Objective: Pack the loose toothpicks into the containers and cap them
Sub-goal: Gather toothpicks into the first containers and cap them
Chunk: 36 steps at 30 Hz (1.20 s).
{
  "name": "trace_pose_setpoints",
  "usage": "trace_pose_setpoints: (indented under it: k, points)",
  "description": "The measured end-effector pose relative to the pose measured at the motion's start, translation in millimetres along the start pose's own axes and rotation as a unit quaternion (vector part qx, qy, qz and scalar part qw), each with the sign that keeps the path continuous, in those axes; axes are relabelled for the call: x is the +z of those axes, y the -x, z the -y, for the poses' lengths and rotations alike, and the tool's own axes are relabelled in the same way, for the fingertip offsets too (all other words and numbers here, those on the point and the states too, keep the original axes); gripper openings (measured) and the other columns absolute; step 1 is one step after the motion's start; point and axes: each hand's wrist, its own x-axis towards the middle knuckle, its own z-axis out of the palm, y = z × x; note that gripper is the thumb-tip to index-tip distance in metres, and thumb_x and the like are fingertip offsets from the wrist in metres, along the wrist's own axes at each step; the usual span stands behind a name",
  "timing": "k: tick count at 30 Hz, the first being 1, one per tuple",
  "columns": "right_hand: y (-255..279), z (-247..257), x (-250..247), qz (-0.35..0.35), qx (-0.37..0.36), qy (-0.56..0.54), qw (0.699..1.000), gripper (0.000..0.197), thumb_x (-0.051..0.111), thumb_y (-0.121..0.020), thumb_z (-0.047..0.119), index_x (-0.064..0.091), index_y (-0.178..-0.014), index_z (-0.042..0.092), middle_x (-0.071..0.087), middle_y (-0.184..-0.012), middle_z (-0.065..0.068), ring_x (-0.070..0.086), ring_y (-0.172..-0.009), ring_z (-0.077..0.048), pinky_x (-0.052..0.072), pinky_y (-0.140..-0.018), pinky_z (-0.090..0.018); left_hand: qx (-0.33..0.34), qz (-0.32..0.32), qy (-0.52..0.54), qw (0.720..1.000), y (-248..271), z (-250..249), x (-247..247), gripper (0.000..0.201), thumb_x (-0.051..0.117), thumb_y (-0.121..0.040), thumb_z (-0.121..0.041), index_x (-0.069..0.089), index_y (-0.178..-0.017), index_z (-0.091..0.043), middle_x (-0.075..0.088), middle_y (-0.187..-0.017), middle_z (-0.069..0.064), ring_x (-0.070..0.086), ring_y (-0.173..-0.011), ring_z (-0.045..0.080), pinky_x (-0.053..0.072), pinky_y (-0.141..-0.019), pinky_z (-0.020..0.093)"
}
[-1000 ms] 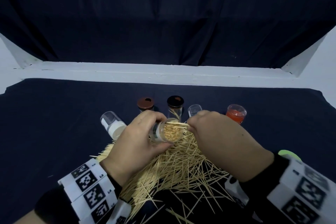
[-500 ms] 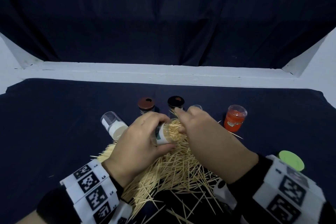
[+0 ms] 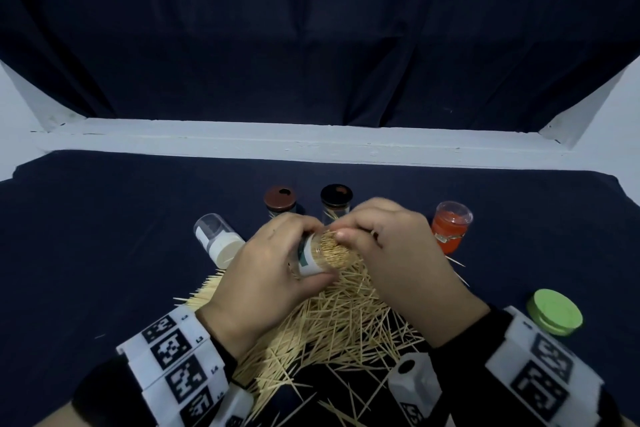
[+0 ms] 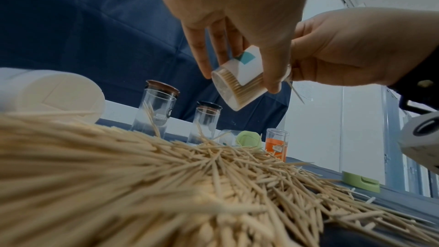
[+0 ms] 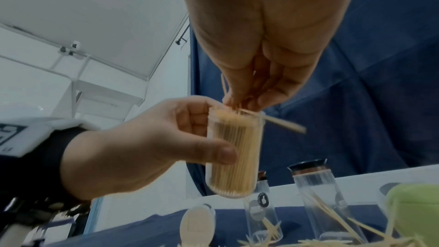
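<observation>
Both your hands raised over the toothpick pile (image 3: 332, 322), your left hand (image 3: 266, 274) curled around the tilted full container (image 3: 320, 253), your right hand (image 3: 398, 253) fingertips pinching toothpicks at its mouth.

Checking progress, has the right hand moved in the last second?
Yes. The right hand shifted left: its wrist earlier covered most of the green lid, which now shows whole.

My left hand (image 3: 266, 274) is curled round a small jar (image 3: 317, 253), thumb underneath, tilting it toward my right hand (image 3: 398, 253). My right fingertips (image 5: 240, 100) are bunched together at its open mouth, wrist raised.
</observation>
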Motion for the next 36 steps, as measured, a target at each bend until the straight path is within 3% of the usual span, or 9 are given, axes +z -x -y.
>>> trace_pose_setpoints:
  k: [3,7,14,17,24,27,31,34,36]
  points:
    - [-0.2,0.1,-13.5,-0.024,0.043,-0.073,0.996,0.018,0.062,-0.088,0.024,0.069,-0.105,0.027,0.060,-0.098,0.013,0.054,-0.093,0.003,0.040,-0.076,-0.003,-0.016,-0.003,-0.002,1.000,-0.3,1.4,-3.1,0.049,0.083,-0.065,-0.039,0.060,-0.106,-0.025,0.056,-0.100,-0.019,0.052,-0.095,-0.003,0.045,-0.078,0.019]
    - [7.9,-5.8,-20.9,0.035,0.101,-0.097,0.989,0.049,0.081,-0.066,0.035,0.060,-0.110,0.041,0.058,-0.103,0.016,0.061,-0.086,0.001,0.054,-0.074,-0.018,-0.027,-0.005,0.002,1.000,-0.3,2.2,-4.0,0.049,0.080,-0.066,-0.041,0.061,-0.107,-0.024,0.057,-0.101,-0.017,0.052,-0.097,-0.003,0.045,-0.081,0.019]
    - [10.9,-9.6,-2.3,-0.040,-0.011,-0.025,0.999,0.008,0.072,-0.082,0.018,0.076,-0.086,0.022,0.062,-0.082,0.017,0.058,-0.082,0.000,0.042,-0.069,-0.007,0.003,0.000,0.020,1.000,0.2,0.5,-2.1,0.049,0.076,-0.066,-0.048,0.056,-0.108,-0.032,0.057,-0.101,-0.019,0.053,-0.098,-0.002,0.045,-0.081,0.017]
    - [9.3,-9.1,1.0,0.012,-0.040,0.046,0.998,0.010,0.067,-0.086,0.022,0.076,-0.090,0.021,0.060,-0.087,0.014,0.055,-0.080,-0.001,0.038,-0.070,-0.007,0.016,0.001,0.015,1.000,0.5,1.6,-0.5,0.049,0.073,-0.067,-0.047,0.056,-0.109,-0.029,0.058,-0.103,-0.016,0.053,-0.099,-0.002,0.044,-0.083,0.018]
    - [7.0,-5.0,-1.3,-0.014,-0.044,-0.001,0.999,0.008,0.069,-0.083,0.016,0.076,-0.085,0.021,0.058,-0.081,0.018,0.056,-0.080,0.000,0.040,-0.069,-0.008,0.016,0.001,0.007,1.000,-0.3,0.0,-1.5,0.048,0.073,-0.068,-0.047,0.059,-0.108,-0.024,0.059,-0.102,-0.013,0.053,-0.098,0.000,0.043,-0.082,0.016]
    - [5.7,-2.4,-1.1,0.048,-0.060,0.038,0.996,0.011,0.068,-0.085,0.016,0.077,-0.089,0.020,0.066,-0.089,0.010,0.059,-0.084,-0.005,0.048,-0.078,-0.022,0.019,0.000,0.005,1.000,0.2,-0.8,-1.8,0.048,0.072,-0.068,-0.048,0.059,-0.107,-0.024,0.059,-0.102,-0.014,0.053,-0.097,0.000,0.044,-0.082,0.018]
    - [1.7,-1.5,-24.8,0.044,-0.072,0.052,0.995,0.018,0.066,-0.086,0.015,0.074,-0.097,0.026,0.063,-0.091,0.019,0.059,-0.086,0.007,0.045,-0.083,-0.009,-0.008,-0.015,0.002,1.000,-0.4,0.0,-5.7,0.050,0.085,-0.065,-0.034,0.061,-0.106,-0.020,0.059,-0.101,-0.014,0.051,-0.097,-0.002,0.043,-0.082,0.018]
    - [-3.8,-19.8,-55.2,0.015,0.004,0.085,0.996,0.016,0.068,-0.085,0.017,0.073,-0.096,0.027,0.063,-0.088,0.020,0.056,-0.083,0.010,0.039,-0.076,0.000,-0.023,-0.010,-0.001,1.000,-0.2,1.8,-8.0,0.049,0.083,-0.065,-0.036,0.062,-0.107,-0.021,0.058,-0.102,-0.014,0.052,-0.099,0.000,0.044,-0.083,0.019]
    - [-4.6,-42.3,-70.4,0.092,0.100,0.177,0.975,0.021,0.066,-0.087,0.024,0.067,-0.108,0.029,0.063,-0.097,0.013,0.056,-0.082,0.003,0.039,-0.071,-0.004,-0.024,-0.005,0.002,1.000,-0.2,2.2,-7.7,0.049,0.081,-0.065,-0.038,0.062,-0.107,-0.021,0.059,-0.102,-0.014,0.052,-0.100,0.002,0.044,-0.084,0.020]
